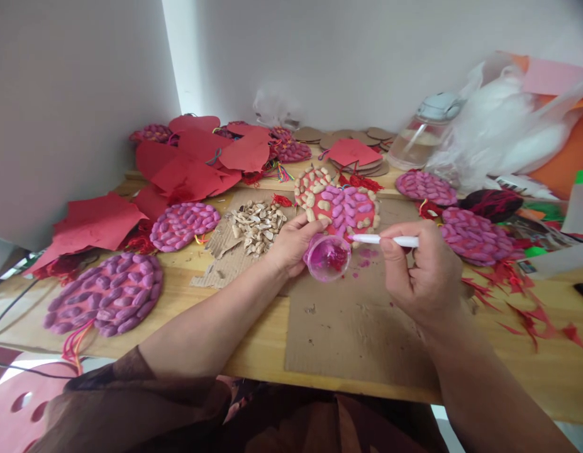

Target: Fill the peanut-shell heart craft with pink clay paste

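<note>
My left hand [294, 245] grips a red disc covered with peanut shells [361, 217], thumb on its front. The shells in its middle are painted pinkish purple; many along the rim are bare tan. Just under the disc, against my left fingers, is a small clear plastic cup [329, 259] with magenta paint inside. Whether those fingers hold the cup too, I cannot tell. Between thumb and fingers, my right hand [416, 267] pinches a white-handled paintbrush [385, 240]. Its tip points left, at the disc's lower edge above the cup.
A paint-spotted cardboard sheet [348, 333] lies below my hands. Loose peanut shells [257, 226] are heaped to the left. Finished purple shell pieces [107, 296] and red paper shapes [97, 220] lie around. A lidded water jug [421, 135] stands at the back right beside plastic bags [508, 126].
</note>
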The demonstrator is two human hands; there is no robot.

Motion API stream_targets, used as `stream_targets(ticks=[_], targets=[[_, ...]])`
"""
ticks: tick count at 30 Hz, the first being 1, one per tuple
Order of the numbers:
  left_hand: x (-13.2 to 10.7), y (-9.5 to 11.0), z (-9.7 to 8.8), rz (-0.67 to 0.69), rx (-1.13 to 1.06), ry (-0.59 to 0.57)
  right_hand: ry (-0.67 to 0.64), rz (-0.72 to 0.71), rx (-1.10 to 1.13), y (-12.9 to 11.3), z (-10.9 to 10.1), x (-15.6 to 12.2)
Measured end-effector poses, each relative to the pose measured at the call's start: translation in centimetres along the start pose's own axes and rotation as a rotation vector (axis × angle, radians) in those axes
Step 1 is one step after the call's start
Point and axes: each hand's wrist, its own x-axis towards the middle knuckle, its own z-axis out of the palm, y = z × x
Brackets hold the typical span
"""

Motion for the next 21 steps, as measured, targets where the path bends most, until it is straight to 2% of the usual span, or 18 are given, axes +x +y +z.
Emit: stream_targets(ticks=[7, 14, 21], targets=[[-0.3, 0.6, 0.2, -0.044, -0.055, 0.016, -0.013, -0.106, 0.016, -0.2, 0.2, 0.3], [-0.4, 0.9, 0.3, -0.018, -0.086, 0.020, 0.043, -0.079, 0.013, -0.3, -0.2, 0.2], [-1.0, 1.0, 1.1, -0.006, -0.102, 0.042, 0.093, -0.061, 0.018, -0.5, 0.5, 0.0]])
